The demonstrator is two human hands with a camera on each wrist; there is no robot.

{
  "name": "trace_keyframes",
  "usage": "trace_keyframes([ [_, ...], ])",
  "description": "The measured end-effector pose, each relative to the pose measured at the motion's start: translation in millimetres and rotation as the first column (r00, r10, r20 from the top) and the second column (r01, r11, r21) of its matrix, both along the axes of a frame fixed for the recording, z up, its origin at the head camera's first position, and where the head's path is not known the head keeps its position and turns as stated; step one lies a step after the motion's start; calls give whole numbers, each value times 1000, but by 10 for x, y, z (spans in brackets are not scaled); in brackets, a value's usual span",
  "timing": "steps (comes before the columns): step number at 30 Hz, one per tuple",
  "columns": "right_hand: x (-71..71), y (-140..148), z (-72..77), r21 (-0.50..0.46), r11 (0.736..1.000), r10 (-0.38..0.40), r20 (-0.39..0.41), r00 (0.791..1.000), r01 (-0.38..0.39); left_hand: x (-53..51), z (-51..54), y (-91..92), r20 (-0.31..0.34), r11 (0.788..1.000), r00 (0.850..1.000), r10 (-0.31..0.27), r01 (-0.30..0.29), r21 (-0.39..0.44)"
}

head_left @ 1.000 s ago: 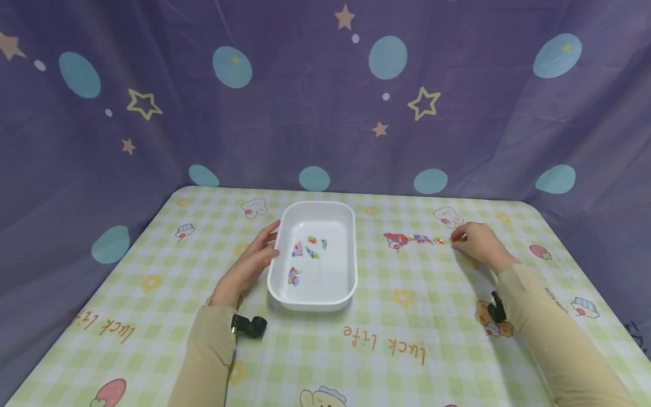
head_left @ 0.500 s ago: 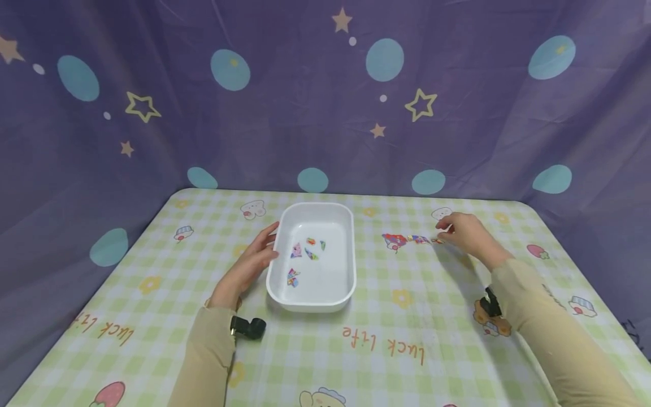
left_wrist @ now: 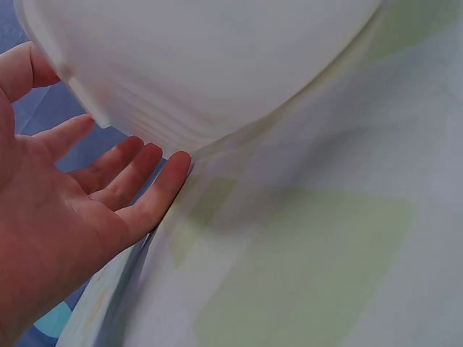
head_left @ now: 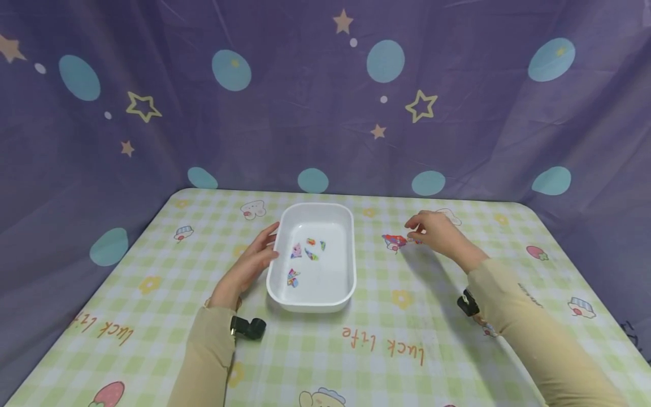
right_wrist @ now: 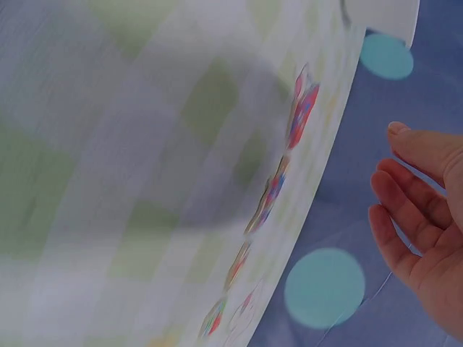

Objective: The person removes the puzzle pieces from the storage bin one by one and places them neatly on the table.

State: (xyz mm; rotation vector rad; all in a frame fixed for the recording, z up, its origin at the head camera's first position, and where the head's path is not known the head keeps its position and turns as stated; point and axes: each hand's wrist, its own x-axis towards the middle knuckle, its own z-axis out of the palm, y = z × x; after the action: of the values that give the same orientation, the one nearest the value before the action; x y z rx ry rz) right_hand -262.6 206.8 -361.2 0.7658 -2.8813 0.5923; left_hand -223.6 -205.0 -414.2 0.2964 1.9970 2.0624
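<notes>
Flat pcs (right_wrist: pixel 268 196), 4 in row, nr tabletop (head_left: pixel 285 362) far edge, R of ctr; others in white tray (head_left: pixel 312 308). Prob. light, thin, slippery; best pinched by rims. R hand (head_left: pixel 439 232): above row, empty, fingers loose. L hand (head_left: pixel 244 270): fingers relaxed, touching tray.

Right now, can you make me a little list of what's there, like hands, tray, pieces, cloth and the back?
Left hand: the left hand touches the side of the tray
Right hand: the right hand is raised over the tablecloth, no piece seen in its fingers
Tray: white tray, small colorful pieces inside
Row: four colorful pieces on the tablecloth
Cloth: green-and-white checked tablecloth, cartoon prints
Back: purple curtain with stars
</notes>
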Motion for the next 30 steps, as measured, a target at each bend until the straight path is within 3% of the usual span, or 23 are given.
trace_keyframes([
  [17,99,-609,76,-54,989,132,-58,989,-136,7,15,-1,5,1000,1000,-6,6,-2],
  [30,184,-1035,70,-43,969,238,-85,968,-242,0,8,-1,14,1000,1000,2,-2,-6],
])
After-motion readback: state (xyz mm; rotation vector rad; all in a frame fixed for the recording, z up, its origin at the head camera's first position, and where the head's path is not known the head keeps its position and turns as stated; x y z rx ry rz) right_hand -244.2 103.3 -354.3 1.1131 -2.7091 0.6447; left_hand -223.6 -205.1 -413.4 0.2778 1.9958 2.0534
